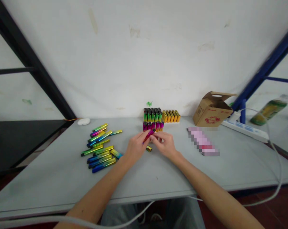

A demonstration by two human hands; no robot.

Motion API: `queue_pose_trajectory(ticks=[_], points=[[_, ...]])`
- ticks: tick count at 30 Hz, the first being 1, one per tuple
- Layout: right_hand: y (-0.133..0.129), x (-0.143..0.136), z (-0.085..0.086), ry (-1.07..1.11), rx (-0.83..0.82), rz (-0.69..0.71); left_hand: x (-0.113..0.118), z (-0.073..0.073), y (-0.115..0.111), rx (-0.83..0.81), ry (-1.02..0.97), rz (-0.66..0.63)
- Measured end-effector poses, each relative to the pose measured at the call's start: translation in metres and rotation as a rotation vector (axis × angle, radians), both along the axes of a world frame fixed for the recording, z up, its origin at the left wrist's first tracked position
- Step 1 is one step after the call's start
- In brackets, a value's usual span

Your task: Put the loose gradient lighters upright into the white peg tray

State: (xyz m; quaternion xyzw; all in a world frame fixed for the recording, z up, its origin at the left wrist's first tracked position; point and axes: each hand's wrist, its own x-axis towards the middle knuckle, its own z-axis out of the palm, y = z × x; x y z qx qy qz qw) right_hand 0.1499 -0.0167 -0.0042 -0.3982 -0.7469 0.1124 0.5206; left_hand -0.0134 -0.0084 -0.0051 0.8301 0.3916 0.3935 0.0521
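Head view: purple tube (149,135) held over the table (158,183)
The left hand (136,145) pinched it, fingers closed, seemingly leaving its dark end clear; the right hand's (165,143) fingers bent close, their hold unclear. Black-topped tubes (153,117) stood upright behind, packed perhaps for mutual support; loose tubes (103,151) lay leftward, apparently within reach.

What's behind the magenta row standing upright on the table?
Behind the magenta row stands a block of green cylinders with black tops, then the white wall. The front green cylinders' lower ends are covered by the magenta row, so they can't be seen.
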Motion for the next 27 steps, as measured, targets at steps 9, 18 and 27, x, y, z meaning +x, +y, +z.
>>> queue_pose_trajectory(ticks=[9,18,27], points=[[0.007,-0.006,-0.001,0.397,-0.331,0.075,0.008,0.005,-0.007,-0.044,0.117,-0.080],[0.017,0.006,0.008,0.731,-0.485,0.191,-0.003,0.008,0.001,-0.125,0.047,-0.037],[0.016,0.011,0.017,0.906,-0.883,0.509,-0.008,0.000,0.008,-0.139,0.314,-0.235]])
